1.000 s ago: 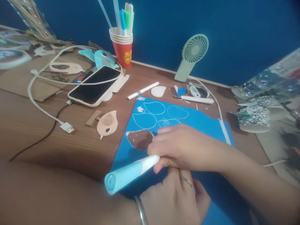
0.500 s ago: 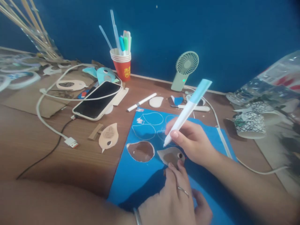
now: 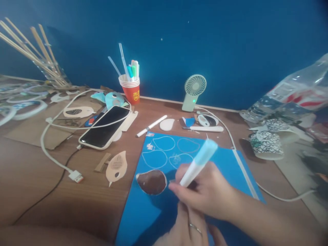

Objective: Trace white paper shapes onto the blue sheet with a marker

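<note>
In my right hand (image 3: 205, 191) is a white marker (image 3: 191, 172) with a light-blue end, slanting down to the left; its tip is hidden by my fingers. My left hand (image 3: 189, 225), wearing a ring, lies under the right one with fingers stretched forward. Its fingertips are hidden where a grey bird cut-out (image 3: 171, 182) is mostly covered, only a small pale tip showing. Both hands are over a blue sheet (image 3: 220, 159) with several teardrop outlines drawn in white. Left of my hands, a brown teardrop-shaped hole (image 3: 151, 182) with a white rim shows in the sheet.
A phone (image 3: 105, 126) with a white cable (image 3: 43, 143) and a bird cut-out (image 3: 116, 167) lie left. Behind are a red paper cup (image 3: 131, 94) of pens, a green fan (image 3: 195, 87), a craft knife (image 3: 205, 128) and a white pen (image 3: 151, 126). Bottles (image 3: 289, 95) stand right.
My right hand with the marker has moved down over my left hand and now covers nearly all of the grey bird cut-out. The camera view has tilted up a little.
</note>
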Motion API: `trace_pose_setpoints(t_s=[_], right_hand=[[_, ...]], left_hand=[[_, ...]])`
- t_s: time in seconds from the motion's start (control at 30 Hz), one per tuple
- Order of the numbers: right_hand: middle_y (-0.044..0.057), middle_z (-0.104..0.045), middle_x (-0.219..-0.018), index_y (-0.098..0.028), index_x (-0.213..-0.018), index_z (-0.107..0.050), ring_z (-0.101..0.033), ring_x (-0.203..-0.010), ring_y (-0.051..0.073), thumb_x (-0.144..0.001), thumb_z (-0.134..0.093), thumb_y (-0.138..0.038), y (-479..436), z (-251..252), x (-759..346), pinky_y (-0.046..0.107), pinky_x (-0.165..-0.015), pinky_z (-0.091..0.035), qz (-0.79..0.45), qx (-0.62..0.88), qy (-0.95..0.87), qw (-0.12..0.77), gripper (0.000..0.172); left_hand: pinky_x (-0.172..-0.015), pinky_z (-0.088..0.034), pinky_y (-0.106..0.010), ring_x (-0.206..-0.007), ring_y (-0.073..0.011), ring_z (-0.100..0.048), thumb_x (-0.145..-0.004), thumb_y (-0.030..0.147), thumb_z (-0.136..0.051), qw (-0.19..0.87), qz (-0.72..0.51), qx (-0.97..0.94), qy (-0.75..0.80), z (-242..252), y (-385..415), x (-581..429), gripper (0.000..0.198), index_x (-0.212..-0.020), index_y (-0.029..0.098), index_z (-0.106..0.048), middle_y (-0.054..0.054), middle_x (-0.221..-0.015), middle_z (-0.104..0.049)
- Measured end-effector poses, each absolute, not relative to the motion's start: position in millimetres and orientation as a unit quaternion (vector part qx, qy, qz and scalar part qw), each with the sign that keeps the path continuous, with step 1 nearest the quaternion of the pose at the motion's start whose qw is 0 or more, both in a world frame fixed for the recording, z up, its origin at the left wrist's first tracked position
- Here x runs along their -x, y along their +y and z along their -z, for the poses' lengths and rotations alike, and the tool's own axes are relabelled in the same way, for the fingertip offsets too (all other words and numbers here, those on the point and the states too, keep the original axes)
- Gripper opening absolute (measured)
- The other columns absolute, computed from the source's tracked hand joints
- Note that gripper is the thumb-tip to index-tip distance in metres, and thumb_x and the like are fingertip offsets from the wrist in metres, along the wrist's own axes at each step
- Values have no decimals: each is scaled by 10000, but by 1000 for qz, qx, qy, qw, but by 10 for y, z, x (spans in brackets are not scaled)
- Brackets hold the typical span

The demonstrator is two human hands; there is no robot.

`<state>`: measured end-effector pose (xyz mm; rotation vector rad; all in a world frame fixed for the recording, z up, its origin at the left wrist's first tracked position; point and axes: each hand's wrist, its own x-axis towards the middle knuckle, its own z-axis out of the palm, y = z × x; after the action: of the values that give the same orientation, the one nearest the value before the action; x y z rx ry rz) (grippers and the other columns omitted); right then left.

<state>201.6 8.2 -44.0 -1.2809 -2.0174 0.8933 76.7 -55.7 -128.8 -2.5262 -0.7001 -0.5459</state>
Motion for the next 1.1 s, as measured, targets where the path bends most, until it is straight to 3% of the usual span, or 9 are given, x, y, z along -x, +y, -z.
trace_pose_setpoints(t_s=[0.13,0.3,0.57,0.83,1.1], right_hand=[[-51,-487,-550,-167,-610,-491,-444,-493,64,-775,-539,-251,65,417,-1972,182,-478,-326,-292,454,-805,245,191],[-58,-498,-558,-183,-664,-511,-435,-498,68,-813,-517,-319,100,423,-1978,184,-487,-305,-268,441,-824,232,202],[-46,-558,-633,-253,-879,-592,-493,-575,94,-824,-512,-355,120,440,-1978,197,-510,-297,-243,398,-854,230,141],[-40,-564,-667,-203,-803,-566,-508,-622,104,-833,-494,-362,141,396,-1943,213,-551,-322,-252,410,-863,152,177],[-46,-563,-672,-206,-795,-537,-511,-632,103,-834,-500,-334,150,371,-1952,214,-555,-316,-256,391,-873,138,139]], left_hand=[[-554,-528,-264,-708,-220,-634,-762,272,-495,175,217,902,-329,1223,-578,-797,203,-882,132,-579,-103,-773,-671],[-475,-514,-249,-509,-154,-590,-736,237,-498,142,236,899,-341,1053,-562,-762,158,-856,190,-588,-41,-694,-650],[-458,-498,-253,-517,-157,-577,-721,192,-500,116,218,924,-290,836,-493,-760,138,-839,221,-565,-8,-599,-588],[-446,-471,-237,-527,-158,-567,-727,133,-499,127,198,943,-235,742,-477,-754,137,-817,216,-560,-3,-574,-574],[-422,-451,-233,-492,-146,-546,-733,148,-498,102,182,943,-260,733,-477,-725,138,-837,205,-568,-7,-576,-572]])
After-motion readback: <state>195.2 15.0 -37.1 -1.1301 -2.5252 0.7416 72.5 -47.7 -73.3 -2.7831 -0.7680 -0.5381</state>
